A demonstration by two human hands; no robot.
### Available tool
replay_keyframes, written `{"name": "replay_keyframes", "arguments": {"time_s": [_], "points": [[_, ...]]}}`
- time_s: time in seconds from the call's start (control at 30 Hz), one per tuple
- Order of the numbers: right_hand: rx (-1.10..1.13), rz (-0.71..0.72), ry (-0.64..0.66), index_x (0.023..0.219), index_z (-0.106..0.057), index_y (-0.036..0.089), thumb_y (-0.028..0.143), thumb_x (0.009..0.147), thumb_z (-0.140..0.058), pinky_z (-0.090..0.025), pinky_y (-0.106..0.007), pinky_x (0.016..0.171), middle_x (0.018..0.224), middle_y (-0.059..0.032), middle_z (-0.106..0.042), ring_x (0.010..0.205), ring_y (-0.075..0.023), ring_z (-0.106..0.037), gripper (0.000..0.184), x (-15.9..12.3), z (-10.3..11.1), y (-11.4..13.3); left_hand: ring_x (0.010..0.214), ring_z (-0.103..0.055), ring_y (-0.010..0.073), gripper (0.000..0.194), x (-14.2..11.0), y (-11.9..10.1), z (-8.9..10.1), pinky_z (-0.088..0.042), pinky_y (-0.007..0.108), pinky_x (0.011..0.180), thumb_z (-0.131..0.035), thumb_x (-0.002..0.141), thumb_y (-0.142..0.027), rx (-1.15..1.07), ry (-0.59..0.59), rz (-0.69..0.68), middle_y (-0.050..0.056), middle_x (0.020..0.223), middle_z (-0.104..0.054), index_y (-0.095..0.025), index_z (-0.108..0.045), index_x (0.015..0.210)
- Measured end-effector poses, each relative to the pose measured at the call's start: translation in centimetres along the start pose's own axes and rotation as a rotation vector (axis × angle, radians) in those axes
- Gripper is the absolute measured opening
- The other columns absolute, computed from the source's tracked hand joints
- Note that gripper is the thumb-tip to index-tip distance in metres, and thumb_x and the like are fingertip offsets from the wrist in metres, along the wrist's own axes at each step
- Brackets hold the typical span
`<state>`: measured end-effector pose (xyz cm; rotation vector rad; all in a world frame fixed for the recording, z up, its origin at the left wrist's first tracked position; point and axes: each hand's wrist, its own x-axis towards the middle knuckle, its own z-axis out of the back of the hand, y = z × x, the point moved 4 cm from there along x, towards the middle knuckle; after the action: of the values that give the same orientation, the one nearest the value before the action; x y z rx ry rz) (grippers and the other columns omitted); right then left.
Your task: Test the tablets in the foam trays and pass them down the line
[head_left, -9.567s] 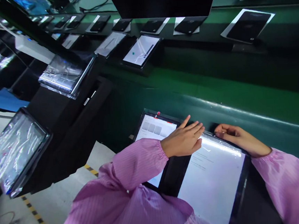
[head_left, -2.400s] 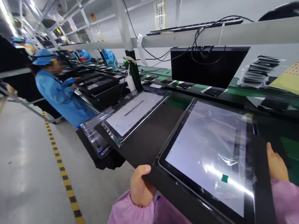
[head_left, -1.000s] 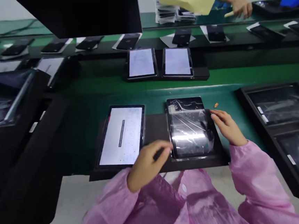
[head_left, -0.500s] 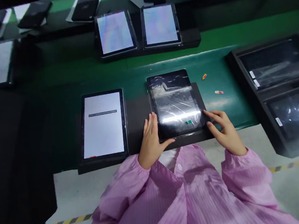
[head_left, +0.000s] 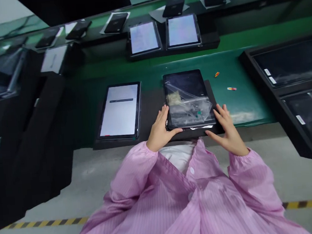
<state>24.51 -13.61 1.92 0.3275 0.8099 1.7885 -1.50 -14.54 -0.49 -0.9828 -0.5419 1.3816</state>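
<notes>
A dark-screened tablet (head_left: 184, 89) wrapped in crinkled clear film lies on a black tray (head_left: 153, 106) at the near edge of the green belt. My left hand (head_left: 160, 131) rests against the tablet's near left corner, fingers stretched flat and thumb along its front edge. My right hand (head_left: 226, 129) lies open at the near right corner, fingertips touching the tablet's edge. On the same tray, to the left, a second tablet (head_left: 119, 111) shows a lit white screen. Pink sleeves cover both my arms.
A black tray (head_left: 253, 72) with two film-covered dark tablets stands at the right. Farther back, two lit tablets (head_left: 163, 34) sit on another tray. Small coloured tabs (head_left: 231, 88) lie on the green belt (head_left: 238, 55). Black trays stand to the left. A yellow-black floor stripe runs below.
Both hands have slid to the near corners of the film-wrapped tablet. The view has shifted slightly, so the tray sits a little farther right and higher.
</notes>
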Motion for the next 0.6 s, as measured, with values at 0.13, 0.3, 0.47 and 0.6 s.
{"name": "replay_keyframes", "arguments": {"time_s": [0.13,0.3,0.47,0.6], "points": [[-0.024,0.036,-0.092,0.156,-0.026,0.030,0.042,0.091,-0.060,-0.016,-0.063,0.121,0.160,-0.0118,-0.032,0.152,-0.0308,-0.019,0.074,-1.7,0.3,1.7,0.150,-0.027,0.0301,0.094,-2.0,-0.8,-0.2,-0.023,0.051,0.125,-0.068,0.082,-0.057,-0.065,-0.035,-0.033,0.022,0.160,-0.029,-0.016,-0.025,0.155],[-0.085,0.036,-0.123,0.155,-0.033,0.023,0.053,0.089,-0.060,-0.021,-0.067,0.117,0.156,-0.0172,-0.038,0.148,-0.0371,-0.029,0.077,-4.4,-0.5,2.0,0.152,-0.021,0.0303,0.093,-4.0,-1.2,-1.4,-0.022,0.051,0.125,-0.063,0.085,-0.058,0.051,0.004,-0.101,0.028,0.158,-0.029,-0.007,-0.024,0.153],[-0.236,0.149,-0.173,0.157,-0.028,0.016,0.064,0.083,-0.062,-0.027,-0.068,0.114,0.153,-0.0233,-0.040,0.143,-0.0441,-0.035,0.094,-5.2,-1.9,1.2,0.152,-0.019,0.0286,0.090,-4.6,-1.2,-1.5,-0.024,0.049,0.125,-0.060,0.087,-0.058,0.182,0.010,-0.104,0.027,0.158,-0.029,-0.005,-0.026,0.151],[-0.313,0.239,-0.313,0.154,-0.037,0.018,0.043,0.079,-0.075,-0.040,-0.060,0.113,0.146,-0.0197,-0.050,0.134,-0.0414,-0.049,0.087,-5.7,-2.5,1.5,0.151,-0.025,0.0323,0.104,-5.4,-1.1,-1.8,-0.028,0.050,0.124,-0.063,0.077,-0.073,0.280,-0.061,-0.170,0.029,0.155,-0.033,0.000,-0.036,0.146]]}}
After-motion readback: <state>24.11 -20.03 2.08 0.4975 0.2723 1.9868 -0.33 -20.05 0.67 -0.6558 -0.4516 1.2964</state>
